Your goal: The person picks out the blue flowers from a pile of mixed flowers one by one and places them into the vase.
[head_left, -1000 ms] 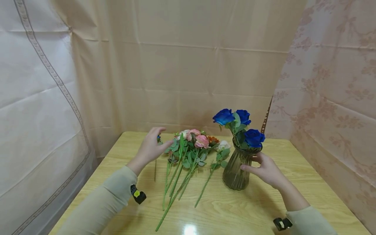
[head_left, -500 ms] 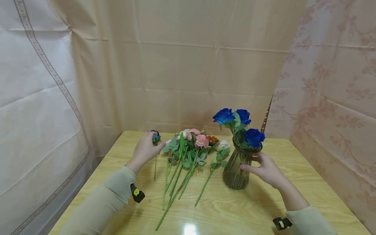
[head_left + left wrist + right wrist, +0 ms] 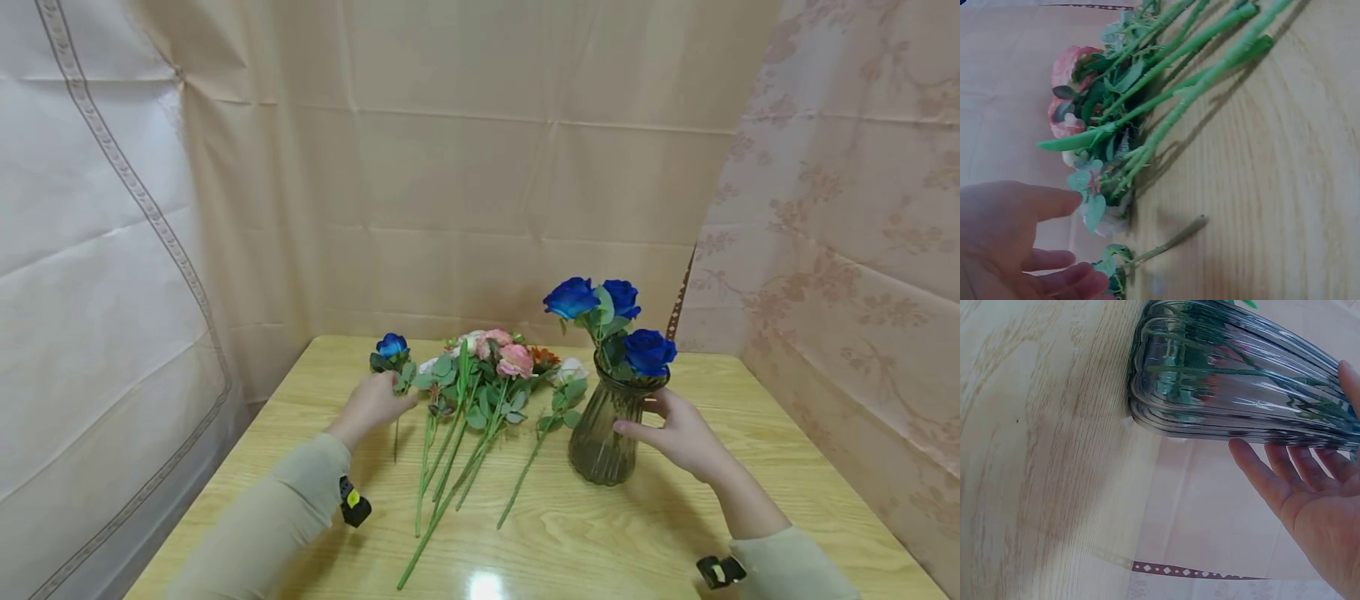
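On the table's left side my left hand [image 3: 372, 406] reaches to a single blue rose [image 3: 392, 346], just below its bloom and leaves. In the left wrist view the thumb stands apart from the fingers, whose tips are right at the leaves; the rose's short brown stem [image 3: 1175, 238] points away over the wood. My right hand [image 3: 684, 437] grips a ribbed smoky glass vase [image 3: 603, 450], thumb on the near side and fingers behind. The vase stands upright with several blue roses [image 3: 649, 352] in it. Fingertips meet the glass in the right wrist view.
Between the hands lies a bunch of pink flowers [image 3: 515, 361] with long green stems [image 3: 442, 517] toward the near edge. An orange flower [image 3: 544, 357] is behind them. One white rose [image 3: 572, 371] lies close left of the vase. Curtains [image 3: 480, 167] enclose the table.
My left hand has moved left, then down and nearer, from over the single blue rose to below its bloom, which now shows. The right hand and vase have stayed put.
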`<action>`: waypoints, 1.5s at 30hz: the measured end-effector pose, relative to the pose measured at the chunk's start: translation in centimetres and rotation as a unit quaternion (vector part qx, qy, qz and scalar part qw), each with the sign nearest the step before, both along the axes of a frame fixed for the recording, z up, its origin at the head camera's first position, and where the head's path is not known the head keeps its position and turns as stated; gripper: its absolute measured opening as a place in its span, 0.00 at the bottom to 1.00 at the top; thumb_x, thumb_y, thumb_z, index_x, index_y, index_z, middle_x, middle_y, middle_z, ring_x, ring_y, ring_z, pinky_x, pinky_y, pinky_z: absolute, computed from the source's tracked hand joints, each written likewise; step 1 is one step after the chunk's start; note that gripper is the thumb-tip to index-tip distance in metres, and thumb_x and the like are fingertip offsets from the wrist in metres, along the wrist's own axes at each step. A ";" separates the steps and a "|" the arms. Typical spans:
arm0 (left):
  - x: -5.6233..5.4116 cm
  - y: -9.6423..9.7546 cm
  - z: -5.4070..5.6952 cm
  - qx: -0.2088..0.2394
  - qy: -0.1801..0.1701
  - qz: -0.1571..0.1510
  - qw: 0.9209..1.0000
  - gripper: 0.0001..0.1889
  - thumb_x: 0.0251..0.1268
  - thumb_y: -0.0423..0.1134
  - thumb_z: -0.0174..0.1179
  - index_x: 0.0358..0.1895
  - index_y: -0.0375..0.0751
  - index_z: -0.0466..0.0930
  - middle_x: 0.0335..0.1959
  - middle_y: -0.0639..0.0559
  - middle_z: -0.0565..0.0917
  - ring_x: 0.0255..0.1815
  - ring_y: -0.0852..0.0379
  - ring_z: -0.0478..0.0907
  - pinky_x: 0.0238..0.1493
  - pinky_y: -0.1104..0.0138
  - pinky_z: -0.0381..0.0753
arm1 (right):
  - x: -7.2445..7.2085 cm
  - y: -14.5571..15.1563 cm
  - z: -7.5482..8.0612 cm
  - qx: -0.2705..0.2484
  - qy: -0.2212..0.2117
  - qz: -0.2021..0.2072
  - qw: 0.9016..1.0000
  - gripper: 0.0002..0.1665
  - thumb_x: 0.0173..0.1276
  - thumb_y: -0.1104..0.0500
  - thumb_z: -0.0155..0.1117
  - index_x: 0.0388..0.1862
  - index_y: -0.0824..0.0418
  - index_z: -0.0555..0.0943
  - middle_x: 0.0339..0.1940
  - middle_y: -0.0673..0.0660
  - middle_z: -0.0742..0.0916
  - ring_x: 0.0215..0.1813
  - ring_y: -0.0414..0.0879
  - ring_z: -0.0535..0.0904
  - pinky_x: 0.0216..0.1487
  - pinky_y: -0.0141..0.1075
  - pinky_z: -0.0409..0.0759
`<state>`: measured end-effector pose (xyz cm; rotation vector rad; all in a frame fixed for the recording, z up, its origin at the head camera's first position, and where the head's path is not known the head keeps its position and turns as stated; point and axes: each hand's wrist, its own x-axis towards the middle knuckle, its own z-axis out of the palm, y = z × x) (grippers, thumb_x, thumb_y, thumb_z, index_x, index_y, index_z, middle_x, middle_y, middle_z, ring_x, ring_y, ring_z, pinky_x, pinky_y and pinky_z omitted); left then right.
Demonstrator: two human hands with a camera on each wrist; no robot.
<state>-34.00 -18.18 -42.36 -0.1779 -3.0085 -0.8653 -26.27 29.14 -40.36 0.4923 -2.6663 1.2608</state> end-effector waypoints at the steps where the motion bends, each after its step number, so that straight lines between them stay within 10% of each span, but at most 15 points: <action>1: -0.1 0.0 -0.2 -0.002 -0.008 0.000 1.000 0.31 0.70 0.49 0.64 0.63 0.24 0.74 0.54 0.32 0.81 0.50 0.39 0.82 0.48 0.50 0.82 | 0.0 0.0 0.0 0.001 0.001 0.000 1.000 0.50 0.67 0.47 0.74 0.81 0.59 0.60 0.72 0.68 0.73 0.66 0.72 0.73 0.57 0.66 0.75; 8: -0.5 -0.2 -1.5 -0.014 -0.045 0.009 0.999 0.22 0.66 0.44 0.68 0.18 0.43 0.68 0.14 0.54 0.64 0.14 0.58 0.62 0.19 0.65 0.65 | -0.1 0.0 -0.1 -0.003 0.004 0.005 1.000 0.50 0.67 0.48 0.74 0.81 0.58 0.60 0.73 0.68 0.73 0.66 0.72 0.73 0.57 0.66 0.76; 21: -0.4 0.2 -2.4 -0.033 -0.062 0.032 0.997 0.14 0.61 0.34 0.71 0.22 0.37 0.76 0.10 0.51 0.73 0.10 0.53 0.77 0.11 0.67 0.73 | -0.1 0.1 -0.2 0.002 0.003 0.001 1.000 0.50 0.67 0.47 0.74 0.81 0.58 0.60 0.73 0.68 0.72 0.66 0.71 0.73 0.56 0.64 0.77; 31: -0.5 0.4 -2.0 -0.030 -0.093 0.047 0.994 0.12 0.68 0.24 0.55 0.53 0.30 0.75 0.25 0.40 0.80 0.13 0.50 0.80 0.12 0.64 0.77 | 0.0 0.1 -0.1 0.007 -0.003 -0.003 1.000 0.51 0.68 0.46 0.74 0.81 0.60 0.59 0.73 0.69 0.72 0.66 0.72 0.73 0.56 0.64 0.77; 45: -0.9 -0.4 -2.1 0.010 -0.129 0.063 0.990 0.06 0.67 0.29 0.58 0.31 0.32 0.77 0.16 0.44 0.78 0.13 0.50 0.81 0.18 0.62 0.83 | -0.1 0.0 -0.1 -0.003 -0.004 0.001 1.000 0.50 0.68 0.48 0.74 0.80 0.61 0.60 0.73 0.69 0.71 0.67 0.73 0.72 0.56 0.65 0.77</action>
